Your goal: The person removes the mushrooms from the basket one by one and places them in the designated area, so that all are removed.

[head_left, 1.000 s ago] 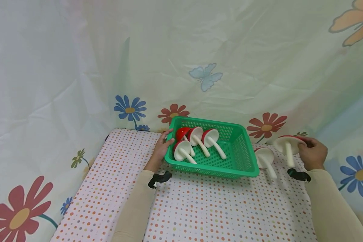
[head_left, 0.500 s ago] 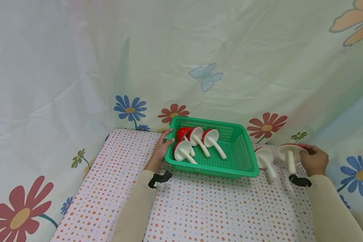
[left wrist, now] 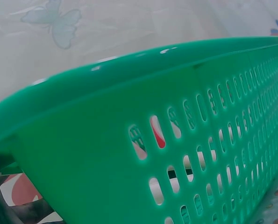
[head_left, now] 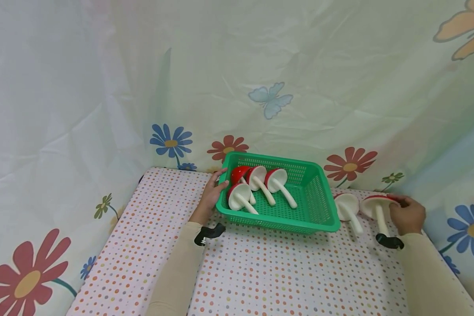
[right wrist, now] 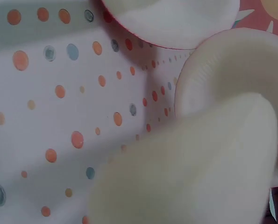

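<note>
On the dotted cloth stands a green plastic basket (head_left: pixel 276 222) holding several red-capped toy mushrooms (head_left: pixel 276 181) with white stems, bunched toward its left end. My left hand (head_left: pixel 211 193) grips the basket's left rim; in the left wrist view the basket wall (left wrist: pixel 92 154) covers most of that hand. My right hand (head_left: pixel 407 215) pinches the right edge of another toy mushroom's cap (head_left: pixel 370 207), whose stem (right wrist: pixel 190 172) points toward me. Just left of it, a loose toy mushroom (head_left: pixel 346 206) lies on the cloth beside the basket, its white underside facing up.
A pale curtain (head_left: pixel 205 87) with printed flowers and butterflies hangs behind and beside the table. The table's dotted cloth (head_left: pixel 260 272) extends in front of the basket. Black camera straps (head_left: pixel 210 233) sit at both wrists.
My right hand has lowered the toy mushroom toward the cloth, next to the loose one. The left hand and the basket have stayed in place.
</note>
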A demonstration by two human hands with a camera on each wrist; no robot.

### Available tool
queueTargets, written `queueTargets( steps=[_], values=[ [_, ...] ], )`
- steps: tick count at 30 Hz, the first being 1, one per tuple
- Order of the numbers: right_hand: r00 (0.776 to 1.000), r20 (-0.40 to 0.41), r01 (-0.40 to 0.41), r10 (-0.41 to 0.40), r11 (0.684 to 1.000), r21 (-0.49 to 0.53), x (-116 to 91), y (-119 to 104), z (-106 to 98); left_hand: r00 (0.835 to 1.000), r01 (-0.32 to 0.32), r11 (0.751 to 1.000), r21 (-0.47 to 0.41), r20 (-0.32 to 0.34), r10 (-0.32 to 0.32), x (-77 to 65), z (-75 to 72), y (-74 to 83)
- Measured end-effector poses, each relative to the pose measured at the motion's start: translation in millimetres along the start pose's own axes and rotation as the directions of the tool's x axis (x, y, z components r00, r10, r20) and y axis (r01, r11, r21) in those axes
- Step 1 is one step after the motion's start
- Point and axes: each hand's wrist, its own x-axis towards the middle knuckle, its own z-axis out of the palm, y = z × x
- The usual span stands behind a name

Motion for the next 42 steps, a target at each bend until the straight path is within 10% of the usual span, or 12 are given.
queueTargets(
  steps=[32, 42],
  values=[
    [0.996, -0.084, 0.031, -0.037, 0.997, -0.078, -4.7, 23.8, 21.7, 1.000, 0.010, 1.000, 0.005, -0.004, -0.010, -0.1, -0.4, -0.6],
    [0.996, -0.042, -0.081, 0.078, 0.995, -0.058, -6.0, 34.1, 29.4, 1.000, 0.026, 1.000, -0.012, 0.001, -0.026, 2.3, -0.6, 0.7]
  ],
)
